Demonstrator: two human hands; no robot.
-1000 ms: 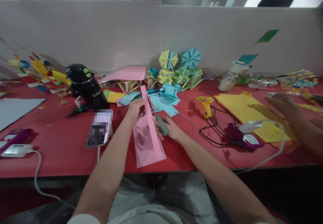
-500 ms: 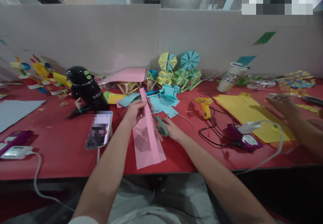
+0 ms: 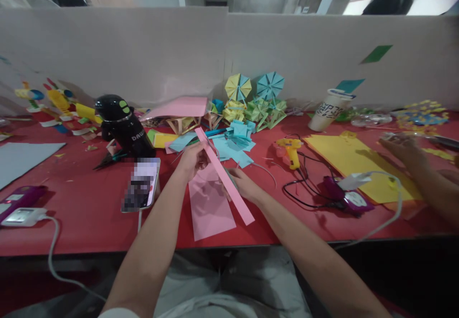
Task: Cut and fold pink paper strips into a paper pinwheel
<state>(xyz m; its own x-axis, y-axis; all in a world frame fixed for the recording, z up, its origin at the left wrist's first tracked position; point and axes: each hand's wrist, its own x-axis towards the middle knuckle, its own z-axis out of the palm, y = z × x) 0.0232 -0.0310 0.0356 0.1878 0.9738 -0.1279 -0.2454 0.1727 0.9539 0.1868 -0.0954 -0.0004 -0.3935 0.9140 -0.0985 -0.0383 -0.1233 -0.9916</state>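
My left hand [image 3: 193,161] pinches a narrow pink paper strip [image 3: 231,190] near its far end. The strip slants across toward the lower right, its near end raised over the table. Behind it, my right hand [image 3: 245,183] is closed round the green-handled scissors [image 3: 232,175]. The strip covers most of the scissors, so whether the blades touch paper cannot be seen. Under both hands a pink paper sheet [image 3: 211,215] lies flat near the table edge.
A phone [image 3: 143,184] and a black flask [image 3: 124,126] stand left. Blue paper pieces [image 3: 233,150] lie beyond my hands. To the right are a yellow glue gun [image 3: 291,151], a purple power strip [image 3: 353,201], yellow sheets [image 3: 373,179], a cup [image 3: 328,110] and another person's hand [image 3: 405,148].
The strip's near end has swung to the right, away from the pink sheet, and now covers much of the scissors. Both hands have stayed nearly in place.
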